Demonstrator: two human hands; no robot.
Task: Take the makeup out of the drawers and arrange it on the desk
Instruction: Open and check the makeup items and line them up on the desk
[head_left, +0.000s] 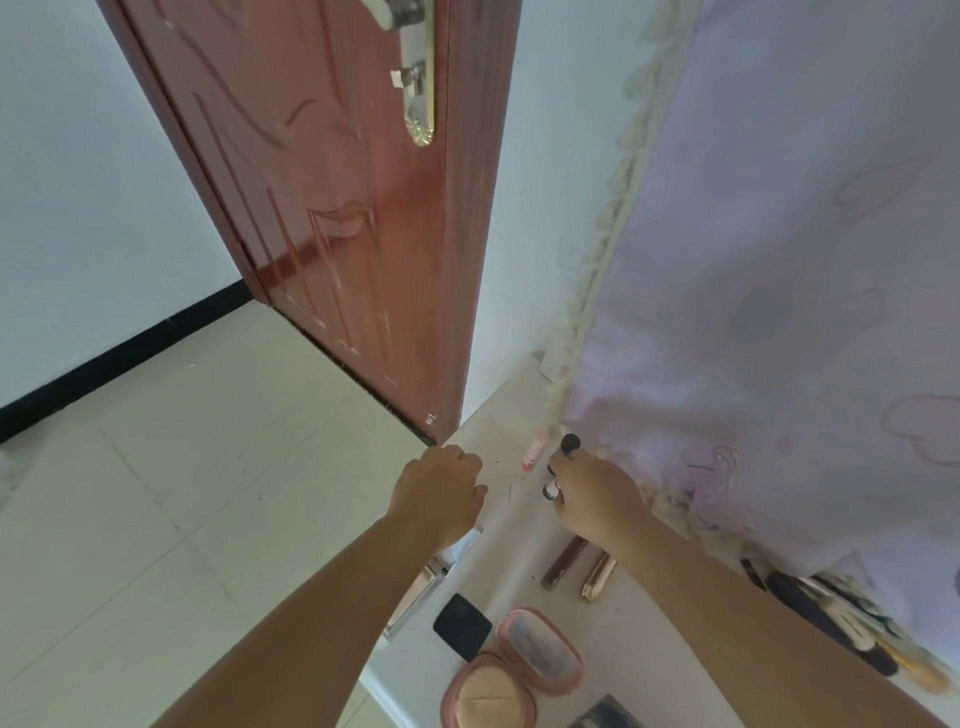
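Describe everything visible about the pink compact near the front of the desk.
The pink compact lies open on the white desk, near its front edge. It looks like glossy plastic, with two rounded halves joined at a hinge. The nearer half holds a beige puff; the farther half shows a dark, reflective inside, probably a mirror. A black square sponge lies right beside it, possibly touching. Neither hand touches it.
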